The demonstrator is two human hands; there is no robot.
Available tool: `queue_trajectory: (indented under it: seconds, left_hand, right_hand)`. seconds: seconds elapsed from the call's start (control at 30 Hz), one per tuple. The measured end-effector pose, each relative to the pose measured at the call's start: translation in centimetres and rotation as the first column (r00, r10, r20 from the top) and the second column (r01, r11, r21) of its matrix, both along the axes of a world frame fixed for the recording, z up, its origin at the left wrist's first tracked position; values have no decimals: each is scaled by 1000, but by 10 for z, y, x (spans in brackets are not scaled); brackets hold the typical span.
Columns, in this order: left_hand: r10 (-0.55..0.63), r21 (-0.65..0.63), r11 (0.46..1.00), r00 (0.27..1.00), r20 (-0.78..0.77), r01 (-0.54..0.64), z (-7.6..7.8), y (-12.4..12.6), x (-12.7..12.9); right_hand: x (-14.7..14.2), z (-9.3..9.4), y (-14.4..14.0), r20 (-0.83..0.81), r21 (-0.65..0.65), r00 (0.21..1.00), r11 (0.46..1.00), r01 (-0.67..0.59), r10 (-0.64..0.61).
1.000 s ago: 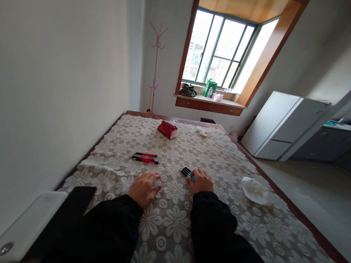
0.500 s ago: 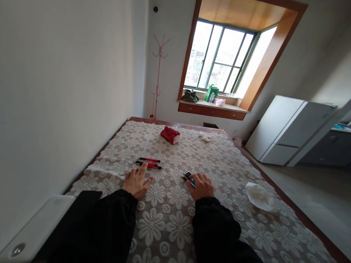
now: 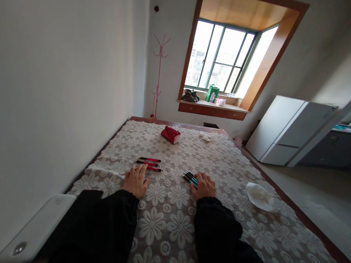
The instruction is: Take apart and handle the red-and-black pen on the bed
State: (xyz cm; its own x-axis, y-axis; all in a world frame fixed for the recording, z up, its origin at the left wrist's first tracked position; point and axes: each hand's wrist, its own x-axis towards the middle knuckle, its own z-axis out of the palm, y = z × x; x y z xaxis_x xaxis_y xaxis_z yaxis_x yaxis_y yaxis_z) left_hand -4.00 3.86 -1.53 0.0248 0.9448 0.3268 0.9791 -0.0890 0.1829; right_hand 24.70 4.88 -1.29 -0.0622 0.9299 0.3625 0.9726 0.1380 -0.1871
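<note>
Two hands down on the lace floral tablecloth point(image 3: 165, 233), both in black sleeves. Left hand point(image 3: 136, 179) flat, palm down, fingers spread and lying apart, tips reaching the near end of the red pens point(image 3: 149, 164); whether the fingertips actually touch the nearest pen: cannot tell. Three red-and-black pens, lying roughly parallel, left to right, just beyond the left hand. Nothing clamped in the left hand.

Right hand point(image 3: 204, 186) resting on the cloth with fingers curled together over the near end of a bundle of teal-and-black pens point(image 3: 190, 178). Bundle pointing away to the left from under the fingers, tips free on the cloth. Grip closed over the bundle, though how tightly: not readable at this size.

Red pens and teal pens near each other, apart, bare cloth between.

Further back on the table: red box point(image 3: 171, 134) near the far edge, small white scrap point(image 3: 204, 137) to its right. Crumpled white tissue point(image 3: 260, 196) on the cloth, right of the right hand, well apart from it. White device point(image 3: 34, 229) at the near left corner. White cabinet point(image 3: 288, 130) against the far right wall, window point(image 3: 223, 58) beyond the table.
</note>
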Motion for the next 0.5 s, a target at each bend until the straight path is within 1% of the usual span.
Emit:
queue_trajectory:
  seconds: [0.1, 0.2, 0.27, 0.37, 0.5]
  left_hand:
    - [31, 11, 999, 999, -14, -31, 2, -1, -1]
    - [36, 19, 999, 999, -19, -35, 7, -2, -1]
    - [20, 35, 999, 1000, -7, -19, 10, -4, -1]
    - [-9, 8, 1000, 1000, 17, 9, 14, -5, 0]
    - [-104, -8, 994, 993, 58, 105, 13, -3, -2]
  right_hand:
    - [2, -6, 3, -23, -21, 1000, 1000, 6, -6]
    - [3, -9, 5, -26, -51, 1000, 999, 10, -11]
    - [3, -9, 6, -24, -66, 1000, 998, 10, -11]
    - [3, -8, 5, -9, -68, 1000, 998, 8, -8]
    - [4, -9, 6, 5, -50, 1000, 999, 5, -5]
